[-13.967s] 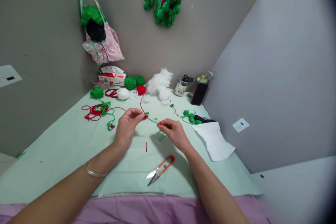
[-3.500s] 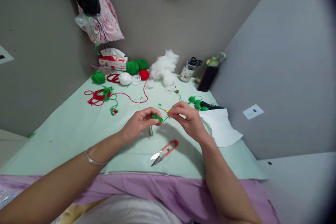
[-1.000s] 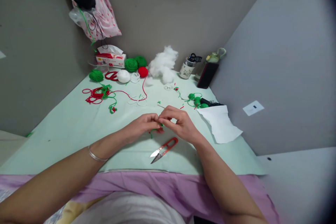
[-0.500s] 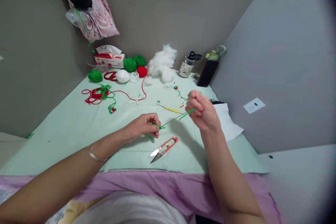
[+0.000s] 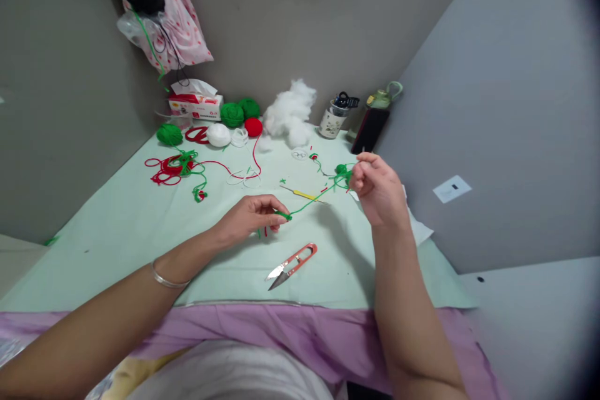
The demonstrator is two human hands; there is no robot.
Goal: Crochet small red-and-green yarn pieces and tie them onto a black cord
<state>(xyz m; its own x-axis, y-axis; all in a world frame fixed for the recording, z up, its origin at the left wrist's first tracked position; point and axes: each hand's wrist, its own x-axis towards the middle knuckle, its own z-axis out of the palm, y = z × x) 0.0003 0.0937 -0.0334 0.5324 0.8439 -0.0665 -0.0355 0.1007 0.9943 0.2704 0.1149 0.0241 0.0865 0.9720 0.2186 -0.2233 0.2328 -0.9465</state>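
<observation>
My left hand (image 5: 248,215) rests low over the pale green table (image 5: 117,231), pinching a small green knotted piece at its fingertips. A green cord (image 5: 309,203) runs taut from there up to my right hand (image 5: 379,194), which is raised to the right and closed on the cord's other end. A yellow-handled crochet hook (image 5: 302,194) lies on the table under the cord. Red-handled thread snips (image 5: 290,262) lie just in front of my hands.
At the back stand green (image 5: 232,114), white (image 5: 219,135) and red yarn balls (image 5: 254,127), a tissue box (image 5: 194,104), white stuffing (image 5: 290,114), a cup of tools (image 5: 334,120) and a bottle (image 5: 379,99). Tangled red and green cord (image 5: 175,167) lies left. White paper (image 5: 417,231) lies right.
My right hand has pulled the green cord further out to the right and up, away from my left hand. Earlier both hands worked close together with the crochet hook, which now lies on the table.
</observation>
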